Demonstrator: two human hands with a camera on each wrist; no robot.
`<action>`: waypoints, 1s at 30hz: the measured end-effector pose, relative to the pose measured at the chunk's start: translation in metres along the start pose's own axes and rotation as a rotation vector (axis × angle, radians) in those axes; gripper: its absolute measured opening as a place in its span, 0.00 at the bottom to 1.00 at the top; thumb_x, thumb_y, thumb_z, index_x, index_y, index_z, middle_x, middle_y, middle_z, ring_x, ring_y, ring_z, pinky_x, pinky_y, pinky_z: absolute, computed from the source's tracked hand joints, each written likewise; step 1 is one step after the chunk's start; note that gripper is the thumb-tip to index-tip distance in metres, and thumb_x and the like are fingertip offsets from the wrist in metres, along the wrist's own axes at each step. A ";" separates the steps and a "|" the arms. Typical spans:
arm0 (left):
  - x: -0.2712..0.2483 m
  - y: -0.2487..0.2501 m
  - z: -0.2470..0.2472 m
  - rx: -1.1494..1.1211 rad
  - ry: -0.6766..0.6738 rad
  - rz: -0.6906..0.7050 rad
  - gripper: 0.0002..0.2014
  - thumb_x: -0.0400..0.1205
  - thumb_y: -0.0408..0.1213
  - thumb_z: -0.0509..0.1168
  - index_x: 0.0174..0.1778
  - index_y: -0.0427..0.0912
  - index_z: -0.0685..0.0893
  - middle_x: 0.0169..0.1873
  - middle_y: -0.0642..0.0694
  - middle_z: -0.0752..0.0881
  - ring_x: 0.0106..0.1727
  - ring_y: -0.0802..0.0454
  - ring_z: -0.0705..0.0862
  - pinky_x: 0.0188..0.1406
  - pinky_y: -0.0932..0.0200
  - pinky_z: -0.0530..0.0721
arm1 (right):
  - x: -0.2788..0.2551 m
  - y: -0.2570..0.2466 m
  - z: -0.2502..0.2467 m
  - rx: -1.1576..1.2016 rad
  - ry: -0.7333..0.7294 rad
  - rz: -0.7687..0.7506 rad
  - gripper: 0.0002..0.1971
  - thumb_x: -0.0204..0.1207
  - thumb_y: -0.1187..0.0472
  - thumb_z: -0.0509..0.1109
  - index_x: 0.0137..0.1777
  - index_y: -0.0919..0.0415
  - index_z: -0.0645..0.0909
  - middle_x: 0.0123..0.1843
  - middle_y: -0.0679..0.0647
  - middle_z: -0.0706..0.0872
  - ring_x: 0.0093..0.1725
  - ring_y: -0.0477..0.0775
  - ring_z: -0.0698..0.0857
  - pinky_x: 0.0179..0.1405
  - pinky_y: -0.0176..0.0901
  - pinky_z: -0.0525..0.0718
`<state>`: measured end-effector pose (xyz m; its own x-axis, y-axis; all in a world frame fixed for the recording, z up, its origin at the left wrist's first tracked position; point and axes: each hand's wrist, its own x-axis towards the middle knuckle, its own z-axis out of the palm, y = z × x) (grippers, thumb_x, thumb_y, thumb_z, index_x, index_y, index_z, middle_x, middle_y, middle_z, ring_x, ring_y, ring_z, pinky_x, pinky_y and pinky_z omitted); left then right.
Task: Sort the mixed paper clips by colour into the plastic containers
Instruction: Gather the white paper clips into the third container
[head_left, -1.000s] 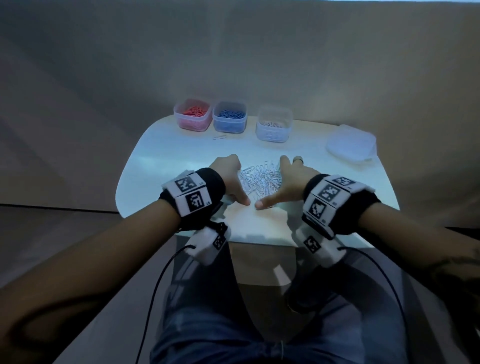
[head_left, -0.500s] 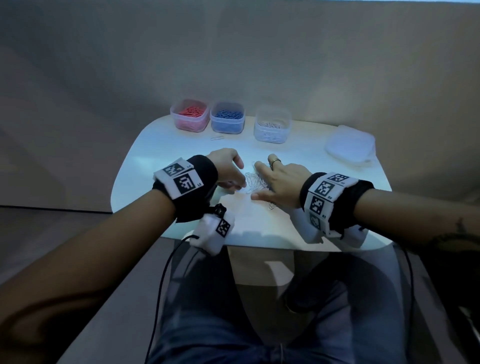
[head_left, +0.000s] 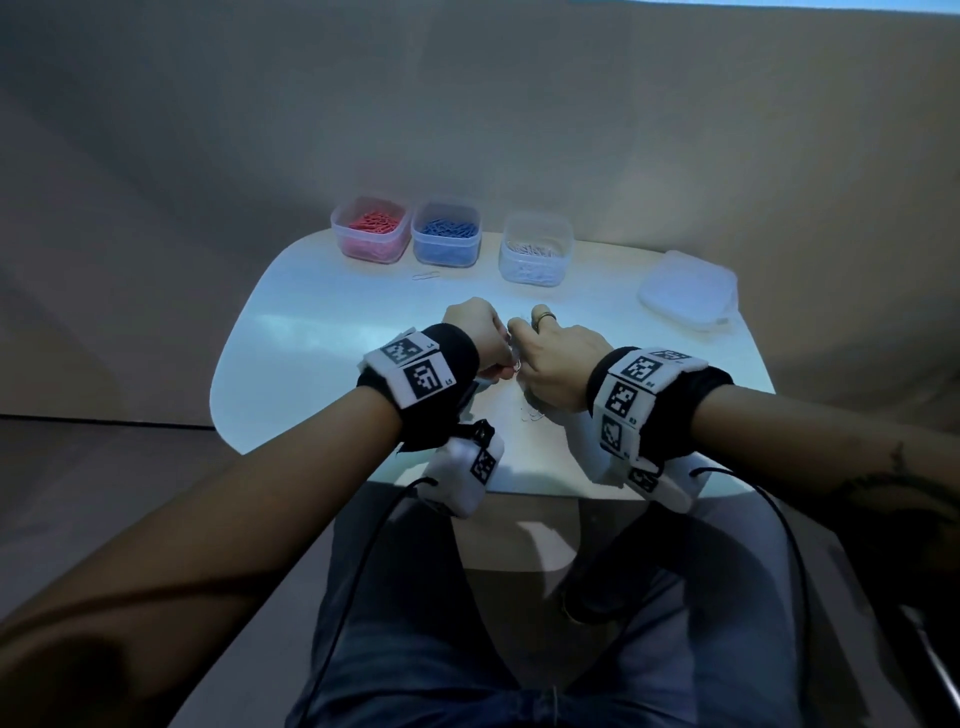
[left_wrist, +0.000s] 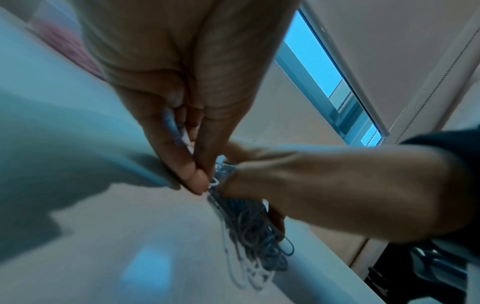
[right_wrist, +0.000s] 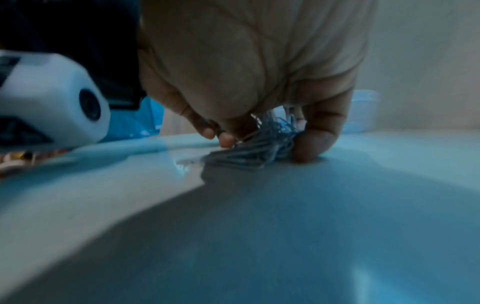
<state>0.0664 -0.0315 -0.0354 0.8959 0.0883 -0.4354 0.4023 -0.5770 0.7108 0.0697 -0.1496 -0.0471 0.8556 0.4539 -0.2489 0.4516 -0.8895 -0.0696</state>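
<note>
Pinching silver paper clips (left_wrist: 249, 232) at worktop (head_left: 322, 332) centre, left hand (head_left: 475, 332) fingers (left_wrist: 192, 181) curl shut on the bunch; right hand (head_left: 561, 358) fingers (right_wrist: 317, 135) clutch it too. Red-clip container (head_left: 370, 231), blue-clip container (head_left: 445, 235) and silver-clip container (head_left: 535, 249) stand at twelve o'clock.

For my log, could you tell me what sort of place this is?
Probably an indoor room: a small white rounded table against plain beige walls, and a window with a roller blind in the left wrist view.

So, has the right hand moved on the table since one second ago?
Yes. The right hand has moved away from the near table edge, toward the white-clip container, and now grips the bunched white paper clips.
</note>
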 end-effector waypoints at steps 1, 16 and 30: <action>0.001 0.001 0.000 0.002 0.008 -0.004 0.12 0.73 0.21 0.69 0.32 0.40 0.76 0.33 0.37 0.84 0.34 0.43 0.84 0.48 0.45 0.88 | -0.001 0.001 -0.003 0.040 -0.031 0.006 0.17 0.81 0.54 0.55 0.66 0.61 0.66 0.67 0.62 0.67 0.50 0.67 0.80 0.44 0.47 0.70; -0.005 0.000 -0.034 0.136 0.054 0.000 0.13 0.84 0.27 0.55 0.56 0.32 0.85 0.60 0.35 0.84 0.29 0.55 0.73 0.11 0.72 0.66 | -0.001 -0.002 0.010 0.018 0.036 0.013 0.16 0.82 0.61 0.56 0.68 0.62 0.63 0.68 0.64 0.65 0.44 0.66 0.80 0.38 0.48 0.72; -0.006 0.009 -0.033 0.214 0.165 0.058 0.13 0.83 0.33 0.59 0.59 0.35 0.83 0.61 0.38 0.83 0.65 0.41 0.79 0.59 0.52 0.80 | 0.004 0.009 0.002 0.146 -0.016 0.065 0.25 0.67 0.80 0.62 0.63 0.65 0.64 0.65 0.64 0.65 0.46 0.67 0.80 0.46 0.55 0.81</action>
<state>0.0707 -0.0101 -0.0083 0.9419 0.1708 -0.2893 0.3162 -0.7419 0.5913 0.0773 -0.1560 -0.0506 0.8771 0.3957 -0.2725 0.3533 -0.9155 -0.1922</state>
